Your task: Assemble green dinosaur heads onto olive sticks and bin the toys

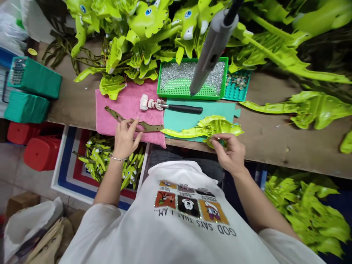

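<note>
My left hand (127, 137) rests over the pink cloth (103, 117), fingers apart, touching a dark olive strip-shaped part (150, 127). At the near edge of the teal mat (176, 119), a lime-green hollow half-shell (218, 124) lies with its inside up and its long thin end pointing left. Thumb and index finger of my right hand (229, 150) are pinched together at the shell's near edge; what they hold is too small to make out. Above the shell lies a black-handled tool (184, 109), its metal end against a small white and red piece (147, 103).
A grey electric driver (211, 51) hangs over a green tray (189, 96) of small metal pieces. Beside it is a teal tray (242, 93) of round parts. Lime-green shells (143, 24) pile along the back. Another shell (316, 108) lies right. Bins of parts stand below the table.
</note>
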`<state>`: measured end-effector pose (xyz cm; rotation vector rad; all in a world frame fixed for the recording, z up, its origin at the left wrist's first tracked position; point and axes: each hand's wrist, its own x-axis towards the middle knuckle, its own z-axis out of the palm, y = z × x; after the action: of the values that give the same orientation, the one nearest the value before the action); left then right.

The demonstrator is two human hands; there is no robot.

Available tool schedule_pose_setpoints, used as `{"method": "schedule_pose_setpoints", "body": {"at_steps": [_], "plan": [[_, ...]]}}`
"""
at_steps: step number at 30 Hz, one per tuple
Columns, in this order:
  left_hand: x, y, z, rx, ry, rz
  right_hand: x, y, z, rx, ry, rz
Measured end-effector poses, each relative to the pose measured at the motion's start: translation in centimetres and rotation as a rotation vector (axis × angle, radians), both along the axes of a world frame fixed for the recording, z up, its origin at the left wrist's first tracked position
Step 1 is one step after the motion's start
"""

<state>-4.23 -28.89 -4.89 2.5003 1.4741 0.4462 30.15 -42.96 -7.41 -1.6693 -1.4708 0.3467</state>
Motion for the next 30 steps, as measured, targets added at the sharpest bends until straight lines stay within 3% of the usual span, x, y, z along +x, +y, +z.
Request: {"method": "schedule_pose_setpoints", "body": {"at_steps": [2, 4, 8, 11, 14, 16, 19, 21, 25, 30], "plan": [[-0.6, 1.6, -0.1, 0.008, 0.131, -0.224, 0.2, -0.1, -0.5, -0.011, 0.033, 0.015], [-1.1, 2.8, -1.1, -0.015, 0.165, -0.375, 0.2, -0.2, -0.9, 0.001, 0.035, 0.009], [-2.3, 4.4, -3.2, 0.020, 0.153, -0.321, 0.2, -0.3, -1.1, 0.053, -0.034, 0.006], [-2.2, 4.9, -2.7, 0.111, 0.112, -0.234, 0.1, -0.3, -1.1, 0.045, -0.066, 0.025], [1.1, 3.4, -0.8, 0.192, 0.038, -0.252, 0.1, -0.4, -1.1, 0.049, -0.061, -0.004], [5.0, 1.4, 0.2, 0.223, 0.010, -0.393, -0.1, -0.4, -1.2, 0.082, -0.067, -0.035], [10.9, -1.4, 0.4, 0.205, 0.100, -0.548, -0.3, -0.4, -1.4, 0.101, -0.099, -0.058], [13.5, -2.4, -0.1, 0.167, 0.162, -0.574, -0.4, -0.3, -1.5, 0.084, -0.119, -0.047], [14.7, -2.4, -1.1, 0.117, 0.214, -0.583, -0.4, -0.1, -1.6, 0.089, -0.132, -0.008], [14.5, -2.4, -1.0, 0.106, 0.235, -0.594, -0.3, 0.2, -1.7, 0.109, -0.148, 0.028]]}}
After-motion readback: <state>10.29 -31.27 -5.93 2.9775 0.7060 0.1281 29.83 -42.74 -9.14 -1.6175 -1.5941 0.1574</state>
